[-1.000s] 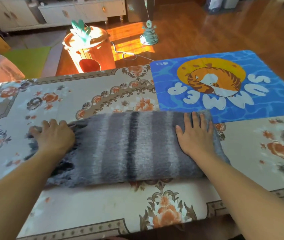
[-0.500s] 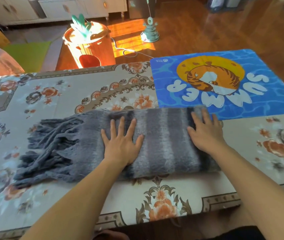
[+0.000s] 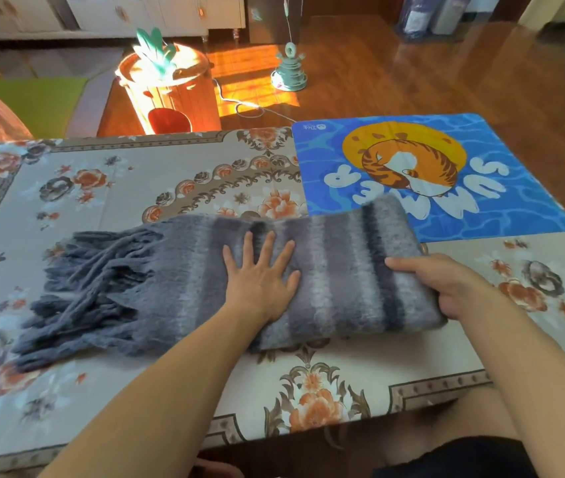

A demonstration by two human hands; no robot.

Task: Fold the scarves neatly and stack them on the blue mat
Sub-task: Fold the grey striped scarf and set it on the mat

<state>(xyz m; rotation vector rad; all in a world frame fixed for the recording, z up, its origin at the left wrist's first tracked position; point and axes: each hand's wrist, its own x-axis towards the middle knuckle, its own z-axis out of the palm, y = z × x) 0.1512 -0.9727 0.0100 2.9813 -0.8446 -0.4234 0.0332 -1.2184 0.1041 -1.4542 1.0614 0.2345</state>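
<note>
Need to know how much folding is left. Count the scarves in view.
1. The grey scarf lies on the table, its far right corner over the blue mat. Others may be out of view.

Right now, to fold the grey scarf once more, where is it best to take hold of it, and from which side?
Probably at its folded right end, from the right: the right hand already grips there. The scarf is thick and even at that end, the left end is loose fringe, and the left hand presses flat mid-scarf.
</note>
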